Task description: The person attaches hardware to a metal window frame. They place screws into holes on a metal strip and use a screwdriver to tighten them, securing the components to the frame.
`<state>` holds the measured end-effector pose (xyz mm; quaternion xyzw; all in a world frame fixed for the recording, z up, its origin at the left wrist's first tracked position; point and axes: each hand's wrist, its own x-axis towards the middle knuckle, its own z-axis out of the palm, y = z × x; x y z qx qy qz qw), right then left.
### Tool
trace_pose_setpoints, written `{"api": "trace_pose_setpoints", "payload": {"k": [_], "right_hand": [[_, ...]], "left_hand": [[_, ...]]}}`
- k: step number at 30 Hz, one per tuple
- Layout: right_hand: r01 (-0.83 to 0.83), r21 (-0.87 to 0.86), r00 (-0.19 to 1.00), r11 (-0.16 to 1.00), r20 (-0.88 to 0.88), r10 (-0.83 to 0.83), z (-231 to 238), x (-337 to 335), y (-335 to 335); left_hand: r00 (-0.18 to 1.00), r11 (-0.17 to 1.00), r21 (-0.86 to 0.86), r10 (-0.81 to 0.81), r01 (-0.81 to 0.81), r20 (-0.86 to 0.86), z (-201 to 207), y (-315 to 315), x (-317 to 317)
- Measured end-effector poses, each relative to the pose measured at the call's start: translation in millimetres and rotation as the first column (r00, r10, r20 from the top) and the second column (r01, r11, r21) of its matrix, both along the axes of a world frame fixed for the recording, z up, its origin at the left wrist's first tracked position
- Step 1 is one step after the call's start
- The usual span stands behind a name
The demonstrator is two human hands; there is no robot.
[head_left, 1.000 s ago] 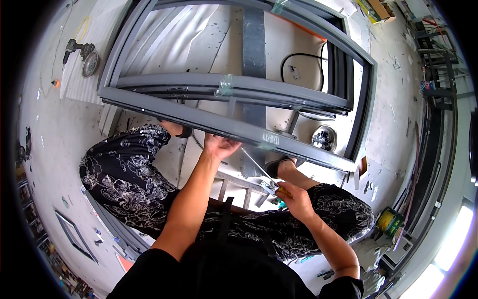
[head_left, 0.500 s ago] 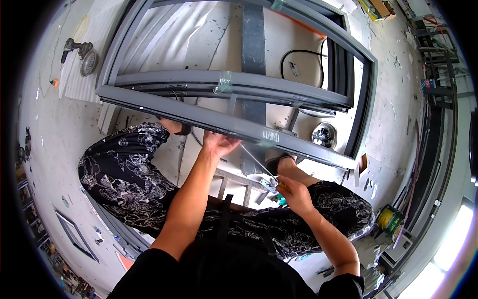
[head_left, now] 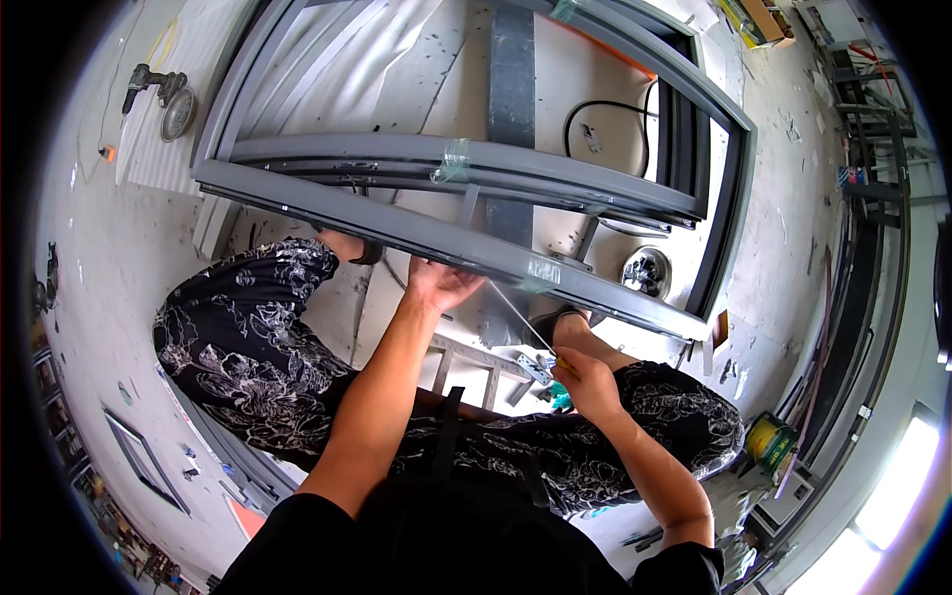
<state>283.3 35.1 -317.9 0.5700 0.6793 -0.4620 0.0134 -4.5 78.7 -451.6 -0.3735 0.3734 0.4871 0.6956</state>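
Observation:
A large grey metal window frame (head_left: 416, 224) lies in front of me, its near bar crossing above my shins. My left hand (head_left: 442, 287) is at the underside of that bar, palm partly showing, its fingers curled against it and partly hidden behind its edge. My right hand (head_left: 588, 382) is closed around the yellow handle of a long-shafted screwdriver (head_left: 524, 317). The thin shaft slants up and left to the near bar, and its tip ends just beside my left fingers. Whether the tip sits on a screw is too small to see.
A metal bowl with small dark parts (head_left: 647, 272) stands inside the frame at right. A cordless drill (head_left: 154, 87) and another metal bowl (head_left: 178, 113) are at far left. A black cable (head_left: 567, 129) curls inside the frame. Long bars (head_left: 843, 337) line the right side.
The view has shifted slightly. Both hands keep nearly the same places, and the screwdriver still reaches from my right hand to the near bar beside my left fingers.

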Motion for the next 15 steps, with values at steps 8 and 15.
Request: {"api": "trace_pose_setpoints", "payload": {"k": [8, 15], "right_hand": [[0.004, 0.041, 1.000, 0.999, 0.027, -0.005, 2, -2, 1], [-0.058, 0.050, 0.997, 0.997, 0.059, 0.055, 0, -9, 9]], "left_hand": [[1.000, 1.000, 0.022, -0.004, 0.003, 0.016, 3, 0, 0], [0.995, 0.998, 0.029, 0.060, -0.062, 0.079, 5, -1, -2]]}}
